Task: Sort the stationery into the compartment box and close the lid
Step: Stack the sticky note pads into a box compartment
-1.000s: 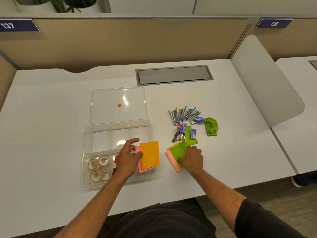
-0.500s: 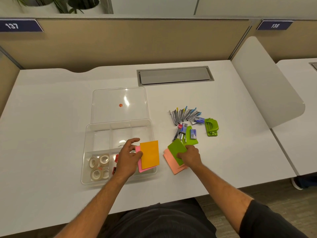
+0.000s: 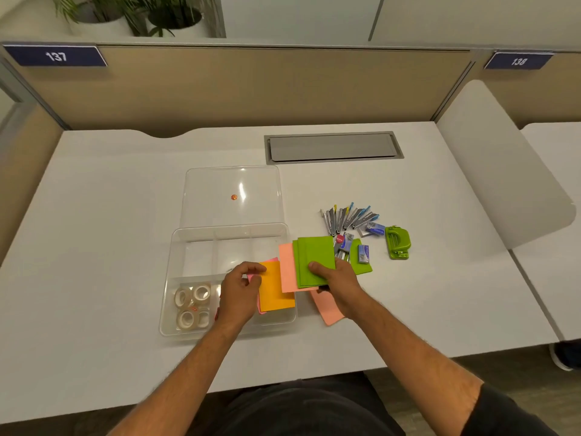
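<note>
A person is sitting at a white desk [image 3: 94, 215] with a clear box [image 3: 166, 297] as the centre of the scene, its lid [image 3: 232, 184] lying open flat just behind it. Inside the box, in its front left compartment, rolls of tape [image 3: 191, 305] are sitting together. Over the front right part of the box, the left hand [image 3: 240, 292] is gripping orange paper [image 3: 275, 291] with a pink sheet showing under it, fingers curled onto the edge. Just right of the box, the right hand [image 3: 338, 283] is pinching green paper [image 3: 314, 261] stacked over a pink sheet [image 3: 286, 267], held lifted and overlapping the box's right rim. Below that hand, another pink sheet [image 3: 327, 309] is lying on the desk beside the box. Farther right of the box, a row of pens [image 3: 345, 217] is lying fanned out, with small staple packs [image 3: 363, 253] and more green paper [image 3: 361, 267] near them. Farthest right of the box, a green hole punch [image 3: 397, 242] is resting on the desk.
</note>
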The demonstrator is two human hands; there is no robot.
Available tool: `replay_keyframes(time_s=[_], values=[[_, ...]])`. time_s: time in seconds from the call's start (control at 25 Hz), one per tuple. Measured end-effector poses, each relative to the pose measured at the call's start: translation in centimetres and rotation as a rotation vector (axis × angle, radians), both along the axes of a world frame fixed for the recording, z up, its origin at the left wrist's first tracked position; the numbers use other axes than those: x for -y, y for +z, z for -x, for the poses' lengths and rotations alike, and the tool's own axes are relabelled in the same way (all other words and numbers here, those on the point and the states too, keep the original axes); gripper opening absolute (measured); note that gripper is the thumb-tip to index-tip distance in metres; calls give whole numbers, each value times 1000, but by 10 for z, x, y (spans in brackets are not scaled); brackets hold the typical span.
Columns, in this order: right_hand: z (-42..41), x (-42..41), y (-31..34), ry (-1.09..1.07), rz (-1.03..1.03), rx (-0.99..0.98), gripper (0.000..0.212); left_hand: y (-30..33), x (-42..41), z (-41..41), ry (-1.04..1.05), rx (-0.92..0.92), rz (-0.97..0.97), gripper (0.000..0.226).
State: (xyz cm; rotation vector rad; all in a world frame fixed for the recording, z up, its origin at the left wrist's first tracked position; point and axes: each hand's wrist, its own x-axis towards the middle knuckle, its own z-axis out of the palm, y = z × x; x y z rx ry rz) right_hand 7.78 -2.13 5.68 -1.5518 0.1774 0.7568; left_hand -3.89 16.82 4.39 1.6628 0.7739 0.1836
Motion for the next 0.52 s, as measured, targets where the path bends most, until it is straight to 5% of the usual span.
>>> replay_keyframes(time_s=[0.32,0.52], values=[[25,-40,-2,191,67,65,9,1,-7,20,126,-8,100,22],[31,-53,-4,224,97,32,31,5,-17,28,184,7,69,38]])
